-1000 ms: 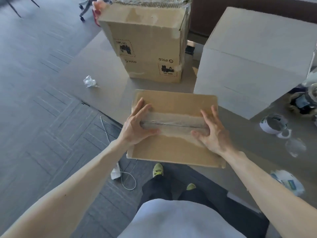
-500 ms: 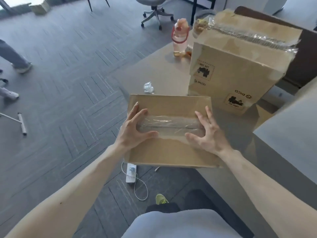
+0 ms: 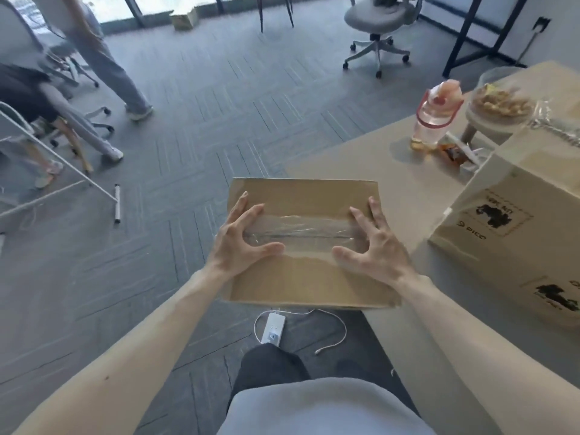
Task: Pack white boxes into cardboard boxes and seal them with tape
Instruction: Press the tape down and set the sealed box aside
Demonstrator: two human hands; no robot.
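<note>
As both hands press down on the lid, start with the big picture. The table (image 3: 361, 171) runs off to the right, and on it stands the large cardboard box (image 3: 508, 215), printed side facing us, with crinkled clear tape along its top edge. That one looks sealed and done.

Next down in size is the small cardboard box (image 3: 301, 277), flaps closed, at the table's near corner with its left half out over the floor. Whether it rests on the tabletop or is being carried, I can't say.

The left hand (image 3: 238, 243) lies on the left end of the lid, fingers spread wide and thumb out. The right hand (image 3: 376, 246) mirrors it on the right end, fingers splayed and a touch arched, gripping nothing.

Between them, the tape strip (image 3: 301, 229) covers the centre seam, wrinkled but laid end to end. My read: this box is sealed bar a final rub-down. No white boxes or tape roll in sight, so how many remain is anyone's guess.
</note>
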